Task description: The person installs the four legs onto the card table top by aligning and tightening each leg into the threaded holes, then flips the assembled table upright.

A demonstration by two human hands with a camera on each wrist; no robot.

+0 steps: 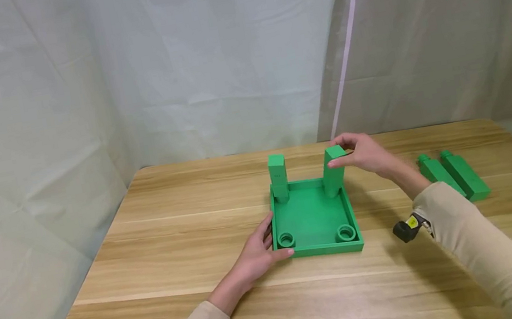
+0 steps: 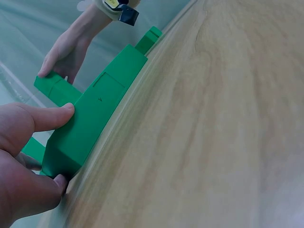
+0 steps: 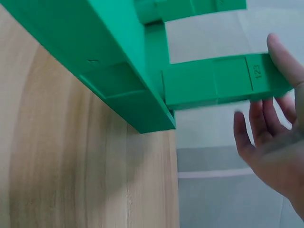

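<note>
Now, at about seven o'clock of the green tray point(image 1: 314, 217), the left hand point(image 1: 255, 255) pinches the tray's near left corner, thumb on the front edge and fingers along the side wall. Two green posts stand upright in the far sockets: the left post point(image 1: 278, 178) at eleven o'clock, the right post point(image 1: 333, 170) at one o'clock. The right hand point(image 1: 366, 155) grips the right post's top (fingertips curled over it). Two spare green posts point(image 1: 452, 176) lie on the wooden table point(image 1: 160, 254) at three o'clock.
</note>
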